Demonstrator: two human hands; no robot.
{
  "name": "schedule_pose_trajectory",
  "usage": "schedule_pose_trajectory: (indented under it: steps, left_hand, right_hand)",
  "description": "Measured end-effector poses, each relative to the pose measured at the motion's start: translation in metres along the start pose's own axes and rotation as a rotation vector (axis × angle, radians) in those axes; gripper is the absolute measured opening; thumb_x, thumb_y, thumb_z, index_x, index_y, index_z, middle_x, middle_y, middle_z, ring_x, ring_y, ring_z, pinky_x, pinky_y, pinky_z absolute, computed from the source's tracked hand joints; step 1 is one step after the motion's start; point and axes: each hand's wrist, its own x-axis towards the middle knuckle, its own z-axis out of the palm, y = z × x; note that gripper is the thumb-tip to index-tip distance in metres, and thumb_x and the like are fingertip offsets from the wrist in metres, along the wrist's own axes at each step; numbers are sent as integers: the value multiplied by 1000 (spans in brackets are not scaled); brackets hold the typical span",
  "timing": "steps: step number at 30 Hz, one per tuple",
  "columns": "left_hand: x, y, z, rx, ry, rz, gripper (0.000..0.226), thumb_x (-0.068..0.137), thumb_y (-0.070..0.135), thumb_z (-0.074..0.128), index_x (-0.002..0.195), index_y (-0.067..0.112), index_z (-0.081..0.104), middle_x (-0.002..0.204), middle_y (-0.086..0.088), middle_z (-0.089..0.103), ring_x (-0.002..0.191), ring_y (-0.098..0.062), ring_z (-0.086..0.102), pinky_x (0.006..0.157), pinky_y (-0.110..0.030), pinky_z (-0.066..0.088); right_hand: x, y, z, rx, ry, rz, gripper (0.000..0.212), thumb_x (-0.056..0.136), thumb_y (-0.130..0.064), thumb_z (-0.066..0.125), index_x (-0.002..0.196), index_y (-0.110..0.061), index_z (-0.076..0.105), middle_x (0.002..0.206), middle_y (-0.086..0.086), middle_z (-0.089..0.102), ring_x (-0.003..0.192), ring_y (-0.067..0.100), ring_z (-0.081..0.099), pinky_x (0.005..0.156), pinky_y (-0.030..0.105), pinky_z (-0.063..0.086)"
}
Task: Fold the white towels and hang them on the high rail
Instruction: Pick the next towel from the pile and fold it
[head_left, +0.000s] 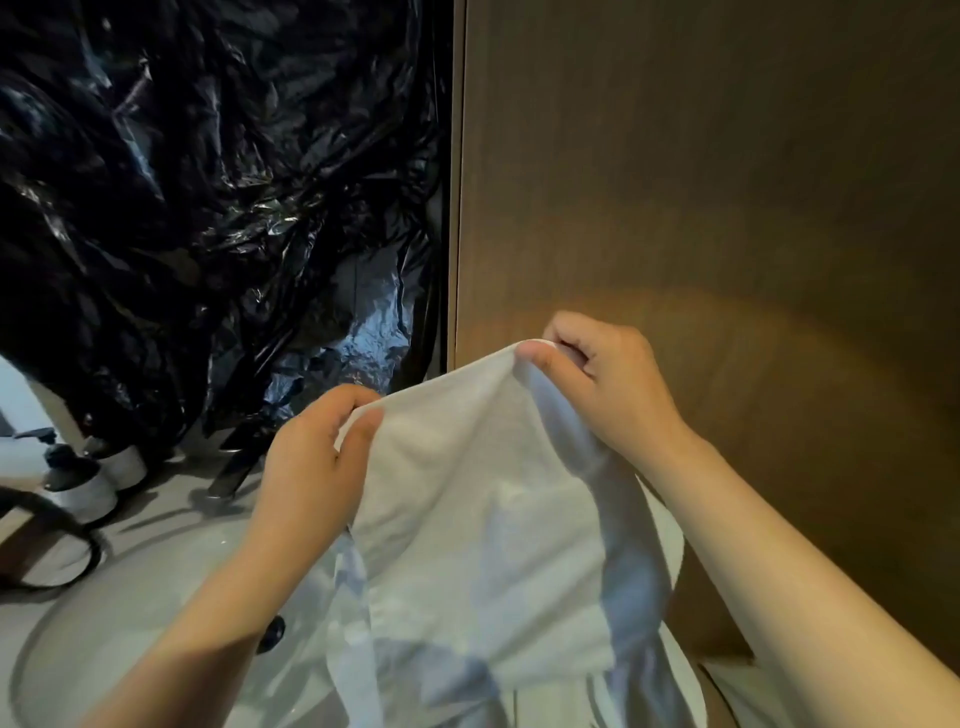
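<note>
Forearms (810, 597) rise from the bottom of the view, both reaching to one white towel (467, 493) held up in the air. Biggest thing around is the wood panel (727, 208), right behind the towel and off to its right. A crumpled black plastic sheet (182, 208) hangs to the towel's upper left. The towel droops from its top edge, its lower part falling over a pale basin (130, 623) set in the worktop (171, 519) below it. At the towel's left end the left hand (311, 467) pinches the top edge between thumb and fingers. The right hand (608, 384) pinches the other end, held somewhat higher. Two pump bottles (91, 483) stand on the worktop, well left of the towel.

By my reckoning the job has barely begun: the towel looks loose and unfolded, stretched by its edge ready for a first fold. Folding and hanging are both left to do. I count one towel, two hands and two bottles, with no rail and no other towels in sight.
</note>
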Motion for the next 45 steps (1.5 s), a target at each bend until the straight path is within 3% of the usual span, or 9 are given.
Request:
schedule_pose_trajectory:
  steps: [6,11,17,22,26,30,34,40,45]
  left_hand:
    - [-3,3,10,-23,-7,-60,22,98,22,49,81,33,58,73,11,63,75,-1,56,61,-9,39]
    - [-16,1,21,-73,-53,-187,40,67,66,68,64,27,61,72,10,63,73,-4,55,58,-16,38]
    - [-15,-15,26,26,-108,-244,39,61,46,85,64,23,53,57,-1,57,56,-16,52,51,-31,40]
    - [-8,-28,32,56,-74,-258,35,70,40,82,65,22,52,60,-2,57,57,-10,49,51,-25,35]
    - [6,-21,32,63,-46,-223,31,75,47,75,71,26,53,64,3,60,61,-10,55,49,-24,36]
    - [27,4,30,23,49,-122,23,80,38,74,78,35,51,74,20,57,71,10,53,56,-12,31]
    - [21,19,34,38,30,16,33,84,16,69,111,32,58,100,19,55,82,10,43,68,-10,34]
    - [-25,36,57,-242,-343,26,63,77,39,76,132,47,46,124,38,51,114,28,39,89,6,26]
    - [-44,39,73,-524,-594,-63,3,87,27,71,86,29,69,77,7,68,73,-1,61,68,-13,44]
  right_hand:
    - [-7,3,-4,75,-82,53,39,95,-41,60,62,-35,39,59,-14,46,55,8,43,53,18,31]
    - [-41,24,-2,106,-215,135,32,89,-51,63,66,-30,54,64,-12,55,61,8,54,57,21,39]
    - [-119,60,13,189,-412,444,59,87,-59,61,46,-19,45,44,-3,43,44,13,43,54,37,39]
    - [-141,63,22,387,-220,554,54,85,-41,67,49,-11,40,49,2,38,48,14,36,55,32,31]
    - [-59,38,-12,229,57,350,57,88,-18,72,50,-26,31,49,-10,28,48,1,26,49,25,22]
    - [2,7,-45,197,199,109,46,87,-29,71,51,-24,43,49,-10,41,48,6,41,49,13,31]
    - [-5,0,-35,69,97,66,47,88,-35,67,54,-11,47,51,0,44,49,15,44,48,30,34]
    - [-66,7,5,293,-100,246,51,93,-40,60,51,-28,33,50,-12,31,48,2,30,50,19,25]
    - [-89,-4,10,428,-106,353,54,85,-54,59,52,-17,37,52,-12,32,52,4,31,52,23,28]
